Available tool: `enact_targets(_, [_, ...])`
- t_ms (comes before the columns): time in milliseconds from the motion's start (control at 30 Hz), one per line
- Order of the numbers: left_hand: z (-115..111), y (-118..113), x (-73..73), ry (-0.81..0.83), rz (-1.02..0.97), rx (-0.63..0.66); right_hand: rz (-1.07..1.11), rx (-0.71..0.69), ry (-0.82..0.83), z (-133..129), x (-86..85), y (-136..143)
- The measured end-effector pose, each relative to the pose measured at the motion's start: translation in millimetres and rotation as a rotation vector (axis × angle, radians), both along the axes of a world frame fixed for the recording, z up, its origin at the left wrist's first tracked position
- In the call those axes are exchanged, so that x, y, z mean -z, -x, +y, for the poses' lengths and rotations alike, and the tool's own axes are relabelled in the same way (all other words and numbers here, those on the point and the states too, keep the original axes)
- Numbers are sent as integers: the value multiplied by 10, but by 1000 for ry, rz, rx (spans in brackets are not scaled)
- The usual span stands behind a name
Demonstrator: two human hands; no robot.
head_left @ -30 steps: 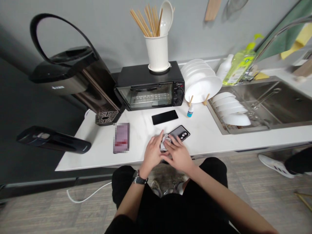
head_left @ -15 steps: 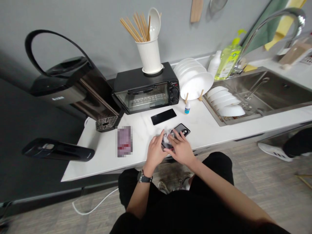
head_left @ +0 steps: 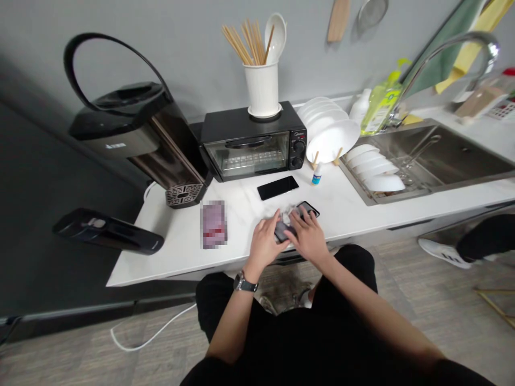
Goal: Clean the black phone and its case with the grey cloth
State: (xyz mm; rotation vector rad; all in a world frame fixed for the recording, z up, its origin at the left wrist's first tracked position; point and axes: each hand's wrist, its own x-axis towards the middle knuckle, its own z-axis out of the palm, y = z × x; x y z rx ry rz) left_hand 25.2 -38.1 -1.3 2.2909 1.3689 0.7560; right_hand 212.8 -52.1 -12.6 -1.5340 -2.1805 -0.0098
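The phone case (head_left: 282, 229) lies near the front edge of the white tabletop (head_left: 241, 206), partly hidden under both hands. The left hand (head_left: 264, 241) is at its side, with thumb and forefinger apart. The right hand (head_left: 310, 237) has its fingers apart over a crumpled wipe (head_left: 286, 217) and the case. Behind them lie a black phone (head_left: 278, 187) and an upright small bottle (head_left: 316, 175). A toaster oven (head_left: 249, 155) stands before the grey wall (head_left: 322, 75); to the right is a metal sink (head_left: 462, 155). The floor (head_left: 410, 321) looks wood-like.
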Motion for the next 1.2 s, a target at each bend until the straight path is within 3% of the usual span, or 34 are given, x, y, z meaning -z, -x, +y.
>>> enact_targets(100, [-37,20,14,-9,26,5,22,-178,49,-256,-12,247])
enact_targets(167, [-69,13,28,-11,31,-13,18,-211,66,-392,-25,163])
enact_targets(267, [-102,-17,47,-22,18,-53,-25,-142,51,-391,-20,-211])
enact_targets(400, [-102,-35,51,-34,19,-32,-65,42,0,-92,23,-525])
enact_targets(500, [-92,-17,42,-32,19,-26,-23,95,-9,56,37,-335])
enact_targets(633, [-95,6,27,-19,45,-31,34,-168,39,-148,-2,113])
enact_targets(700, [-105,0,23,-8,63,-34,51,-251,60,-326,-25,157])
enact_targets(833, [-125,-41,20,-14,51,-65,1,-124,50,-429,-19,-235])
enact_targets(967, [-123,-59,17,-29,35,-25,-56,78,1,-174,13,-568])
enact_targets(1067, [-119,-35,21,-35,30,-6,-33,104,-1,-28,17,-395])
enact_targets(1200, [-115,9,40,-31,58,-10,8,-139,55,-167,-18,95])
